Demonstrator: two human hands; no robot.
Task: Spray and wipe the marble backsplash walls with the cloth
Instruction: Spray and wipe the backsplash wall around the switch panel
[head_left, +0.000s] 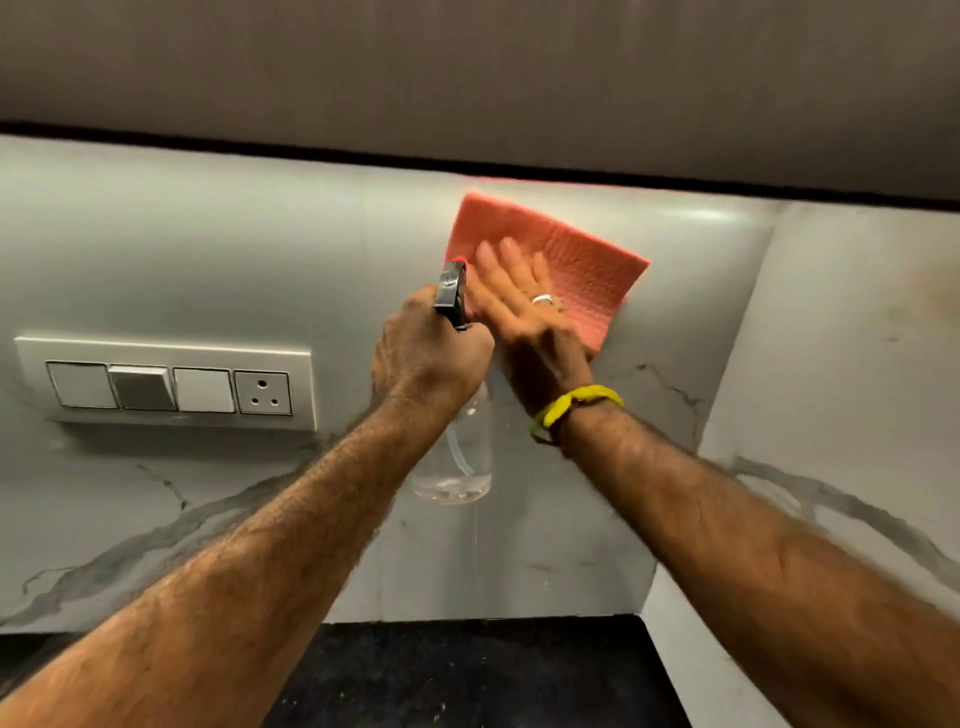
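The right hand (524, 301) lies flat with straight fingers on the pink cloth (582, 275), pressing it against the marble backsplash (234, 249) high up, just under the dark cabinet (467, 78) and well to the right of the switch plate (166, 384). Just left of the cloth, the left hand (426, 358) curls tight round the neck of a clear spray bottle (457, 457), its black nozzle (452, 291) touching the cloth's edge. A yellow band (571, 408) circles the right wrist.

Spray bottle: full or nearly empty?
Nearly empty. The clear spray bottle in the left hand shows only a shallow pool of liquid at its base; the dip tube runs through empty space above.
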